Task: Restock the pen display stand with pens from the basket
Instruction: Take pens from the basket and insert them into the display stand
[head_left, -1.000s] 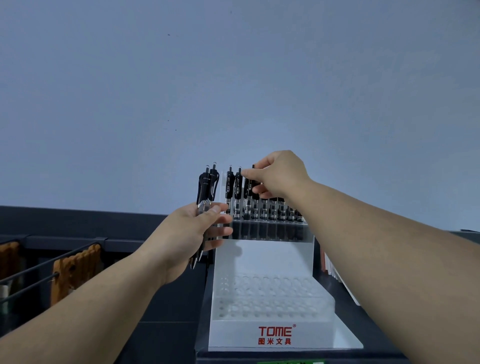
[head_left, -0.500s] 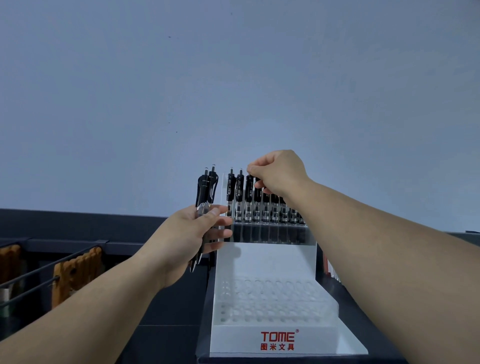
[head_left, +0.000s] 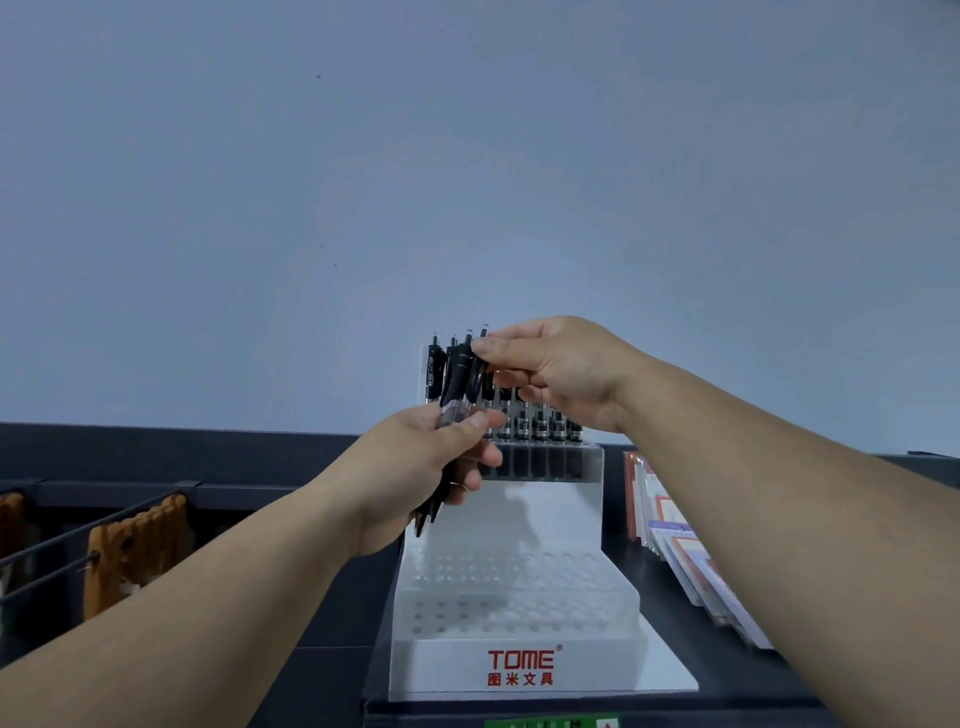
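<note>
My left hand (head_left: 415, 467) grips a small bunch of pens (head_left: 453, 379) upright, just in front of the stand (head_left: 519, 670) and its filled back row (head_left: 540, 426). My right hand (head_left: 561, 374) pinches the top of one pen (head_left: 477, 371) in that bunch. If I draw it out crooked, its clip could snag a neighbour and drag it loose, or my knuckles could knock the seated pens askew.

Dark shelf (head_left: 311, 686), white pen display stand (head_left: 545, 519) on it, flat packets (head_left: 691, 566) just right, brown goods (head_left: 135, 551) far left
</note>
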